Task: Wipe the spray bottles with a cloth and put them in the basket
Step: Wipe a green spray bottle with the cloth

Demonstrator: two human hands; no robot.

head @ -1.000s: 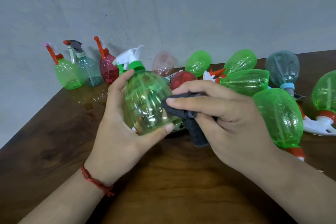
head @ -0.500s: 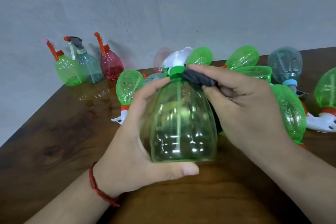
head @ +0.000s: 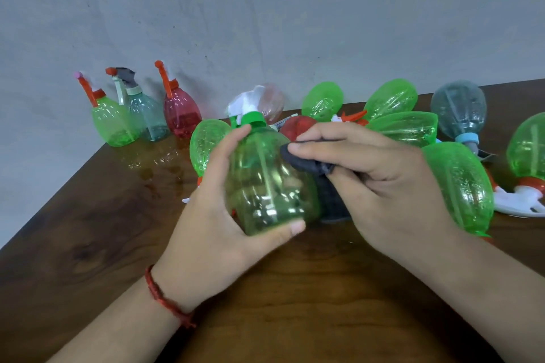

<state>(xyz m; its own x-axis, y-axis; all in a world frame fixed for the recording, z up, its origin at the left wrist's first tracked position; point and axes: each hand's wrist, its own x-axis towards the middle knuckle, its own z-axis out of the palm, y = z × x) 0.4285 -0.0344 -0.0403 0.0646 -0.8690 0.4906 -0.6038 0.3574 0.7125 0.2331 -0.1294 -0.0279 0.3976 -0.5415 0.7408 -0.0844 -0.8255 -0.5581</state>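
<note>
1. Over the middle of the wooden table point(head: 88, 230), I see the left hand point(head: 212, 215) wrapped round a green spray bottle point(head: 265, 180). The thumb lies under its base on the near side and the fingers curl up its left flank.
2. That bottle is held up and tilted. Its green cap point(head: 253, 118) and blurred white trigger head point(head: 244, 100) point away from me toward the grey wall point(head: 295, 23).
3. My view of the right hand point(head: 383, 186) shows it pinching a dark grey cloth point(head: 306, 163) between thumb and fingers. The wad is pressed against the bottle's upper right shoulder, and the loose end hangs down behind the bottle's right side.
4. Three bottles stand upright in a row at the back left, close to the wall: a green upright bottle point(head: 113, 124), a pale teal bottle point(head: 147, 121) and a red upright bottle point(head: 181, 116).
5. More bottles lie on their sides behind and to the right of the hands — a small green one point(head: 206, 141) just behind the left hand's fingers, and a large green one point(head: 460, 186) just beyond the right hand.
6. A blue-grey bottle point(head: 458, 109) lies farther back, and a far-right green bottle point(head: 528, 147) sits at the edge of the view.
7. A red thread point(head: 165, 299) circles the left wrist.
</note>
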